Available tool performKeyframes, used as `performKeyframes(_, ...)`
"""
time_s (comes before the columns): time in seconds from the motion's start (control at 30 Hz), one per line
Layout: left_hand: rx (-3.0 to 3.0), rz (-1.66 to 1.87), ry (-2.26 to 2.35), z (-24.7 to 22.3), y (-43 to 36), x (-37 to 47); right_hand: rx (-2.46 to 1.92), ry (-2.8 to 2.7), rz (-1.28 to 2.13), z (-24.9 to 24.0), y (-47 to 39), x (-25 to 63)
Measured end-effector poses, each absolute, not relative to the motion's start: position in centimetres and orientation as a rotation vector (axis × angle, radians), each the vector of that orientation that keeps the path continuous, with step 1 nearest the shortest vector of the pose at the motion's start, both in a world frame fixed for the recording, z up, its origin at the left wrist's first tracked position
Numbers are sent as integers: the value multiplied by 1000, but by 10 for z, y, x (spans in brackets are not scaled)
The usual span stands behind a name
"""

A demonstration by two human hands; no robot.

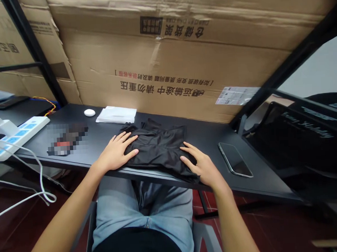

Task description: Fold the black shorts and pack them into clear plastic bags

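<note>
A black garment (158,145) lies spread and wrinkled on the dark desk (206,139), its lower right corner reaching the front edge. What kind of garment it is I cannot tell. My left hand (117,152) rests flat on its left side, fingers spread, with the thumb pointing inward. On the right side my right hand (197,162) touches the cloth, thumb and fingers apart. Neither hand grips the fabric.
Right of the garment lies a smartphone (235,160). Behind it are a white folded stack (116,115) and a small white case (89,113). A power strip (20,137) with white cables sits at left. A large cardboard sheet (152,54) stands along the back.
</note>
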State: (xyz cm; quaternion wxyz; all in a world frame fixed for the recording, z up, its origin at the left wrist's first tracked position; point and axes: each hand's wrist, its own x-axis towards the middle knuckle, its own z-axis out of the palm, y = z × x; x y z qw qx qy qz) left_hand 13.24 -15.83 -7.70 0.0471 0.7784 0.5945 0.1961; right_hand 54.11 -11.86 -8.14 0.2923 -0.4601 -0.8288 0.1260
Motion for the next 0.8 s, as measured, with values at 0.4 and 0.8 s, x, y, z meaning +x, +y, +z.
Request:
performKeyframes(0.4, 2361, 518, 1784, -36, -135, 112, -1226, -2271, 415, -51, -105, 545)
performKeyframes(0.8, 2463, 569, 1816, -2, 3, 186, -1511, -2194, 187, -22, 30, 513)
